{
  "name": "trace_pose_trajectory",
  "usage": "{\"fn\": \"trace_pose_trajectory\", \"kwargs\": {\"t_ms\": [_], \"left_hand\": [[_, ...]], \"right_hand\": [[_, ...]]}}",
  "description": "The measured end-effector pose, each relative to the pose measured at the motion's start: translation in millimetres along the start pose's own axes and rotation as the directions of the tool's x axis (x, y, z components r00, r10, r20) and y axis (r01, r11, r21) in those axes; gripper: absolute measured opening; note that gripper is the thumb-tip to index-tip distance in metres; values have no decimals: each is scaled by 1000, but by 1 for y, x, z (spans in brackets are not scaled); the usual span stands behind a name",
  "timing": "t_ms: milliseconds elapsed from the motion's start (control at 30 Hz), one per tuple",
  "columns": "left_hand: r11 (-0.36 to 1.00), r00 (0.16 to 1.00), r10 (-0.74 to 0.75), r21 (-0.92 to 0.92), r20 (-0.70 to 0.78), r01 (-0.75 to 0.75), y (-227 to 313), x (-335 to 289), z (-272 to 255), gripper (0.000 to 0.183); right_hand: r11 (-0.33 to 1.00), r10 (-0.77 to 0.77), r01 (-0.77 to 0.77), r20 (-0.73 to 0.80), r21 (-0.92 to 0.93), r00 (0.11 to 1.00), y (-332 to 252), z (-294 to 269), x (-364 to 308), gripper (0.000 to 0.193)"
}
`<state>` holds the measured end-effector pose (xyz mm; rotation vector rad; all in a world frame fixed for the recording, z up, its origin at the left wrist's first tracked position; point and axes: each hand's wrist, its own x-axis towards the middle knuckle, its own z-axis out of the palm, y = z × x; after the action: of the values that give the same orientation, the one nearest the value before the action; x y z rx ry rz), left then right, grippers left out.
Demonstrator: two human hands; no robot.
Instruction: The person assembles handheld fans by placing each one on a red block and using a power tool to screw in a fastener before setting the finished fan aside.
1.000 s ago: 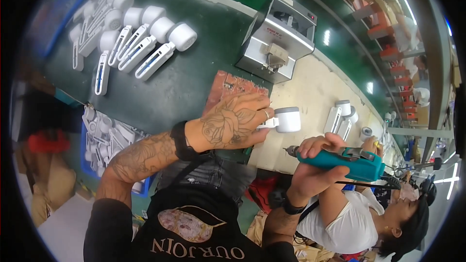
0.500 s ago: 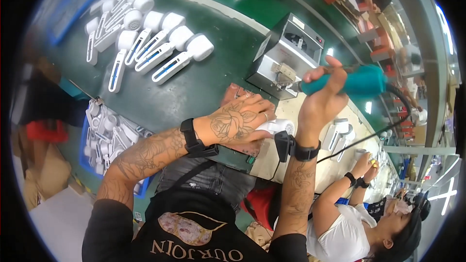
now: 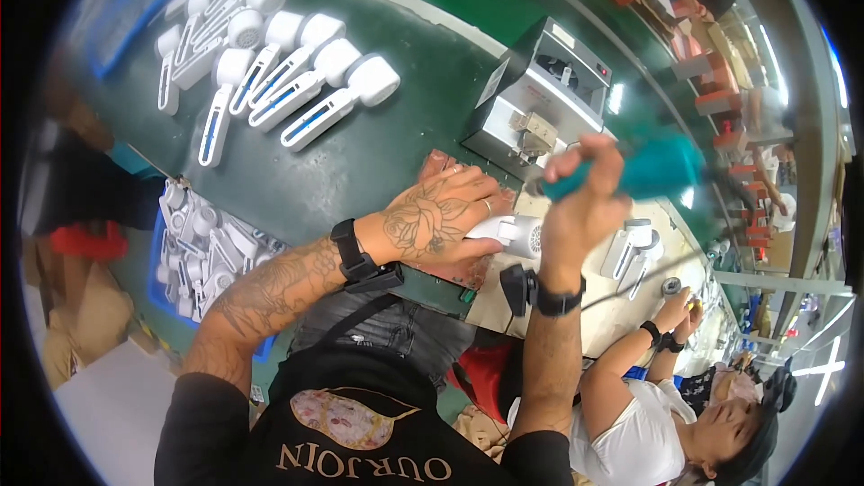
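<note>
My left hand [image 3: 441, 216] lies over a white handheld device [image 3: 522, 237], gripping its handle against a reddish-brown block [image 3: 436, 165]. The device's round head, with a perforated face, sticks out to the right past my thumb; most of the handle is under the hand. In my right hand [image 3: 585, 211], which is smeared by motion, is a teal electric screwdriver [image 3: 643, 169] with a dark cord. It is raised just right of the device's head, its tip pointing left and apart from the device.
A grey metal screw feeder [image 3: 504, 117] stands beyond my hands. Several finished-looking white devices [image 3: 315, 117] lie at the far left, and a blue crate [image 3: 160, 283] of white parts stands near left. At right, more devices [image 3: 621, 252] lie near a seated co-worker [image 3: 630, 423].
My right hand has swung the screwdriver left and nearer, closer to the device's head. My left hand stays on the device. The view has shifted slightly.
</note>
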<state>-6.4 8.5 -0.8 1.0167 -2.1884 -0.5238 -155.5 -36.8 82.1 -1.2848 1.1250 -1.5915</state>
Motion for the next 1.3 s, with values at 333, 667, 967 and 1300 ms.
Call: {"fn": "trace_pose_trajectory", "kwargs": {"t_ms": [333, 667, 967, 1300], "left_hand": [[1000, 1000, 8, 14, 21, -9, -1, 3, 2, 50], [999, 999, 33, 26, -2, -33, 2, 2, 4, 49], [999, 998, 49, 9, -42, -48, 1, 4, 5, 48], [998, 999, 40, -53, -26, -42, 6, 2, -1, 44]], "right_hand": [[989, -146, 141, 109, 49, 983, 2, -30, -26, 58], [990, -111, 98, 128, 106, 986, 15, -29, -29, 49], [999, -4, -1, 135, 35, 991, 4, -23, -21, 40], [981, -192, 190, 56, 25, 980, 22, 10, 38, 36]]}}
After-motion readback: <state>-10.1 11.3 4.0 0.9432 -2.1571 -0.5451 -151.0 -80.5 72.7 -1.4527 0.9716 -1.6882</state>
